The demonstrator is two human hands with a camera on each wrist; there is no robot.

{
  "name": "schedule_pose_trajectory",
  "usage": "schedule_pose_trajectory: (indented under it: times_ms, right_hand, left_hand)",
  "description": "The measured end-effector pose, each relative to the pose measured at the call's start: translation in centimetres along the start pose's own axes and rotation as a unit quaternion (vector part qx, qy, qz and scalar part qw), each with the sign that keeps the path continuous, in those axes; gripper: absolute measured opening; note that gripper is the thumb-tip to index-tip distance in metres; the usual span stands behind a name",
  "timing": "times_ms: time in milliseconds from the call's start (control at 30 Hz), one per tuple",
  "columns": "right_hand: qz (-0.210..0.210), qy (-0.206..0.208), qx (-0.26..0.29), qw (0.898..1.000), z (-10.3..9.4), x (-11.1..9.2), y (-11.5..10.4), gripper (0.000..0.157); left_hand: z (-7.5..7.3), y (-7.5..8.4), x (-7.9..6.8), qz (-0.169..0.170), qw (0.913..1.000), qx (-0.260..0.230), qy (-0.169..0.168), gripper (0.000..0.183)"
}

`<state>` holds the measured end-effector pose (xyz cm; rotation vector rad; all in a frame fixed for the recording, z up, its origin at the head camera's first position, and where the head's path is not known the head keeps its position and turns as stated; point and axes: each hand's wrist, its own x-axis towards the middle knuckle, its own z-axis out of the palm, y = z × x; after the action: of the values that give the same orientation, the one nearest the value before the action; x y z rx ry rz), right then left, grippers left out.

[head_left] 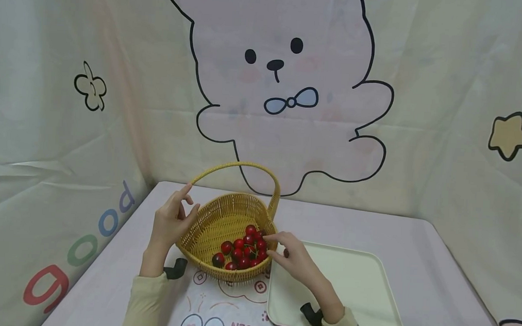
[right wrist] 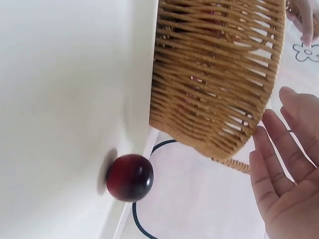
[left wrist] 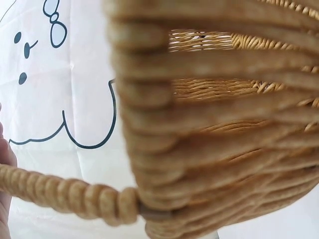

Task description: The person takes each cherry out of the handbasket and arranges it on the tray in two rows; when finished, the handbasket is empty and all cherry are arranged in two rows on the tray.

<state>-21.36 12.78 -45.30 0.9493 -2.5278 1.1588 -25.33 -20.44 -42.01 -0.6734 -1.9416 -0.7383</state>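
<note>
L hand [head_left: 170,222] at handle [head_left: 243,164] of wicker basket [head_left: 227,274], can't tell if gripping; R hand [head_left: 296,258] relaxed, nothing grasped, fingertips at R rim. Cherries [head_left: 245,252] piled front-R in basket; 1 loose cherry [right wrist: 129,178] on off-wht tray [head_left: 351,288] alongside.

Table [head_left: 350,227]: white top, far corners rounded. Pale cloth backdrop [head_left: 445,59] rising beyond far, left and right edges. Behind far edge: large outlined bear drawing [head_left: 288,135], blue bow tie [head_left: 307,98] under its nose. Along left edge: letters "good" [head_left: 94,247], red, green, blues; flower outline [head_left: 90,87] higher up. Beyond right edge: yellow star [head_left: 511,136], black-rimmed. Toward near side of table: printed sheet [head_left: 237,315], heart-filled eyes, word "NICE ~".
</note>
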Motion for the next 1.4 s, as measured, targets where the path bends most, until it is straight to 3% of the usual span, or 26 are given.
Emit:
schedule_pose_trajectory:
  times_ms: [267, 533, 800, 1133, 1400]
  right_hand:
    - [-0.008, -0.029, 0.008, 1.000, 1.4, 0.7, -0.9, 0.033]
    - [0.003, -0.099, 0.054, 0.994, 2.9, 2.5, -1.6, 0.031]
    - [0.020, -0.131, -0.016, 0.991, 4.1, 4.1, -2.4, 0.031]
    - [0.036, -0.183, 0.035, 0.982, 5.5, 5.9, -2.9, 0.032]
    - [0.057, -0.210, 0.018, 0.976, 7.1, 6.8, -3.0, 0.027]
  left_hand:
    - [0.1, 0.0, -0.1, 0.004, 1.0000, -0.003, 0.007, 0.055]
    - [0.1, 0.0, -0.1, 0.000, 1.0000, 0.001, 0.010, 0.054]
    - [0.2, 0.1, -0.1, 0.002, 0.9999, 0.001, 0.010, 0.049]
    - [0.1, 0.0, -0.1, -0.004, 0.9999, 0.008, 0.007, 0.050]
    - [0.1, 0.0, -0.1, -0.002, 0.9999, 0.008, 0.007, 0.057]
